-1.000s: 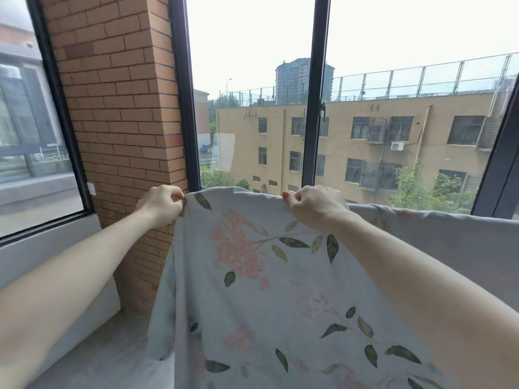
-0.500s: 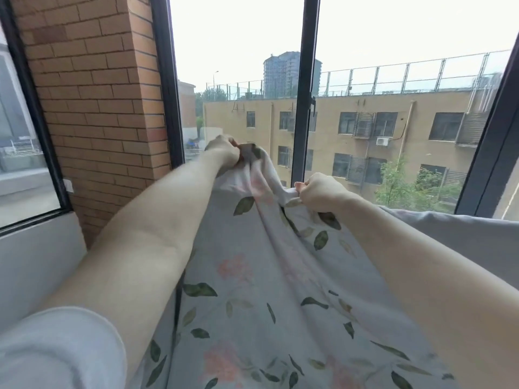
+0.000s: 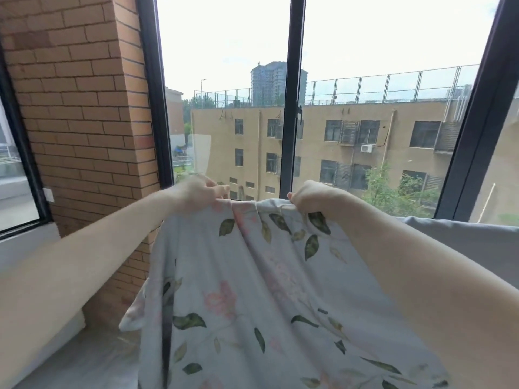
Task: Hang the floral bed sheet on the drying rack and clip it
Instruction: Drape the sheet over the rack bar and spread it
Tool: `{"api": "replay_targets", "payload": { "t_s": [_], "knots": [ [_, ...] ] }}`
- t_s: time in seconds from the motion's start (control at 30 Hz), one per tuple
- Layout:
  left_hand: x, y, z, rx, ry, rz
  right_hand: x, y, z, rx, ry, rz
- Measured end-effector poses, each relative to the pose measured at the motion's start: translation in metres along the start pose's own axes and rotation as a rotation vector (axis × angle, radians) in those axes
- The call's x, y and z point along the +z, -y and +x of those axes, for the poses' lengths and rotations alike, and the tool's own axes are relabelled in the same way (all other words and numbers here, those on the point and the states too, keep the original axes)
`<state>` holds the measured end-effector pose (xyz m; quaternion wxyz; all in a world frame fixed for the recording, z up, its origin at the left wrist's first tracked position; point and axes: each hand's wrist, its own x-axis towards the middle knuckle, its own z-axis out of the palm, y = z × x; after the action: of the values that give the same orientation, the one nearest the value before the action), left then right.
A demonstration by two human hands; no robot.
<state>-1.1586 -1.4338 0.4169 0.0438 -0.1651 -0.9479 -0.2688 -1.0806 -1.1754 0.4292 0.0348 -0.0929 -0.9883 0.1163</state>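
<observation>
Between both hands (image 3: 200,192) (image 3: 311,196), floral bed sheet (image 3: 252,290), top edge horizontal.

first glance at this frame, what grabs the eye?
The floral bed sheet fills the lower middle, gathered into folds along its top edge and pinched between the left hand and the right hand, which are held apart at about the same height. Behind them, dark window frames cut across a bright view of a tan building, with a brick pillar on the left. No drying rack or clips are visible.
</observation>
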Motion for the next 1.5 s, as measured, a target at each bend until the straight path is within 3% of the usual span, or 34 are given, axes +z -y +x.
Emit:
{"api": "replay_targets", "payload": {
  "t_s": [0.1,0.2,0.33,0.6,0.87,1.23,1.5],
  "knots": [
    [0.017,0.014,-0.023,0.05,-0.118,0.164,0.002,0.003,-0.004,0.034,-0.057,0.149],
    [0.02,0.021,-0.019,0.043,-0.192,0.134,0.0,-0.005,-0.013,-0.022,-0.207,0.285],
    [0.022,0.024,-0.008,0.034,-0.205,0.128,0.008,-0.046,-0.041,-0.098,-0.415,0.165],
    [0.03,0.005,0.007,0.037,-0.145,0.165,0.015,-0.128,-0.073,-0.002,-0.414,0.003],
    [0.08,-0.125,-0.019,0.424,-0.135,0.144,0.012,-0.184,-0.106,-0.005,-0.535,0.116],
    [0.194,-0.333,-0.081,0.654,-0.044,0.163,-0.023,-0.374,-0.26,0.181,-0.574,0.13],
    [0.277,-0.478,-0.163,0.772,0.009,0.017,-0.047,-0.508,-0.371,0.247,-0.608,0.201]
  ]
}}
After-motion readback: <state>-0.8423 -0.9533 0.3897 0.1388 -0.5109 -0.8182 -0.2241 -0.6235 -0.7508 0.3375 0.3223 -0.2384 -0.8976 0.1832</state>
